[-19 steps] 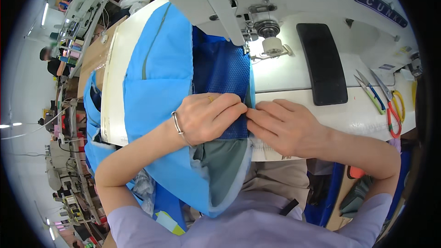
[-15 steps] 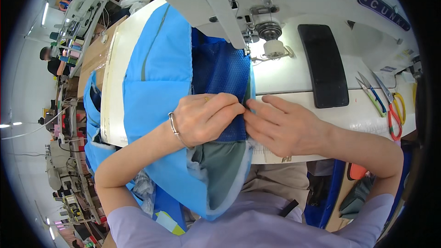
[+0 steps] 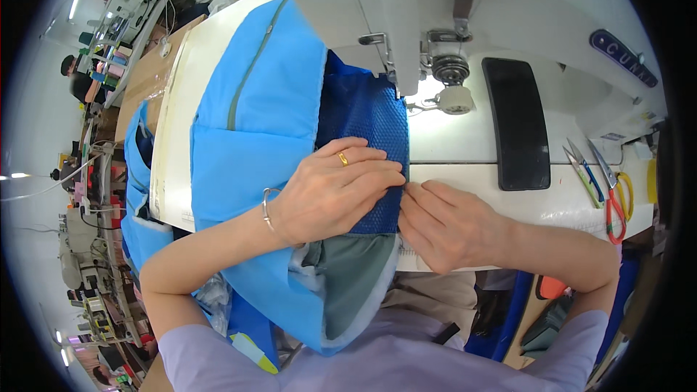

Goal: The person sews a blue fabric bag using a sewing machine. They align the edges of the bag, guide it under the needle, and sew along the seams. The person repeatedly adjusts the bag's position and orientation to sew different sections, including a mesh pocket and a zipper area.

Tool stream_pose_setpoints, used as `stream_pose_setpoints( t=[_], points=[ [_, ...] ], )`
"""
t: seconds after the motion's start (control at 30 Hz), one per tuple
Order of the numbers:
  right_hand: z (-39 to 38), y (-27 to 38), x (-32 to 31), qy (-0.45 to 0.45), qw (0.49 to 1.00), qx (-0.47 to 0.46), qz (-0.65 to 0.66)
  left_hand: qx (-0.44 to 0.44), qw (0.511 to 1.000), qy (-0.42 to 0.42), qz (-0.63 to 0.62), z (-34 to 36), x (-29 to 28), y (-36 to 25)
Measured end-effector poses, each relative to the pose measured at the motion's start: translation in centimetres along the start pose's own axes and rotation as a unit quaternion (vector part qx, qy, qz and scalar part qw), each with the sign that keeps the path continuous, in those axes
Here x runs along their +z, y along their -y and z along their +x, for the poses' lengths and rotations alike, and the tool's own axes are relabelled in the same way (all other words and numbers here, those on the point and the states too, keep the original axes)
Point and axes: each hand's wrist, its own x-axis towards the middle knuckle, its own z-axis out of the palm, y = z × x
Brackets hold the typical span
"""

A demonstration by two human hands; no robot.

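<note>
A light-blue fabric piece [image 3: 254,167] with a grey-green zipper [image 3: 254,65] lies under the left side of a white sewing machine [image 3: 348,7]. Dark-blue mesh [image 3: 363,116] runs along its right part, its far end at the presser foot [image 3: 399,91]. My left hand [image 3: 334,196] rests over the mesh, thumb side toward the right edge, fingers together and gripping there. Close beside it, my right hand [image 3: 454,225] pinches the same edge with curled fingers. The fingertips nearly meet and hide the exact spot held. Grey-green lining [image 3: 356,268] shows below the hands.
A black phone [image 3: 517,123] lies on the table right of the needle. Farther right are red-and-yellow-handled scissors [image 3: 613,196] and small thread snips [image 3: 587,174]. Another blue fabric piece [image 3: 145,174] hangs at the left table edge. A person [image 3: 80,80] is in the left background.
My left hand has gone from a tight pinch to longer, flatter fingers over the mesh. My right hand still pinches the edge. The view has shifted slightly.
</note>
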Motion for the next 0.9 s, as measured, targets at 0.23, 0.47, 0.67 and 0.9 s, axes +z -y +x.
stream_pose_setpoints(
  t=[0.23, 0.47, 0.67, 0.9],
  points=[
    [0.1, -0.1, -0.5, 0.021, 0.999, 0.013, 0.037, 0.021, 0.999, 0.037, 0.009, -0.5, -0.5, 0.1],
    [0.2, -0.3, -0.8, 0.049, 0.995, 0.056, 0.060, 0.043, 0.998, 0.034, 0.005, 0.2, -0.3, 1.3],
    [0.5, -1.1, -0.2, 0.040, 0.991, 0.113, 0.056, 0.070, 0.997, 0.029, 0.016, 1.5, -0.3, 3.6],
    [1.2, -2.4, -0.3, 0.070, 0.981, 0.174, 0.056, 0.113, 0.992, 0.029, 0.042, 3.3, -0.7, 7.2]
  ],
)
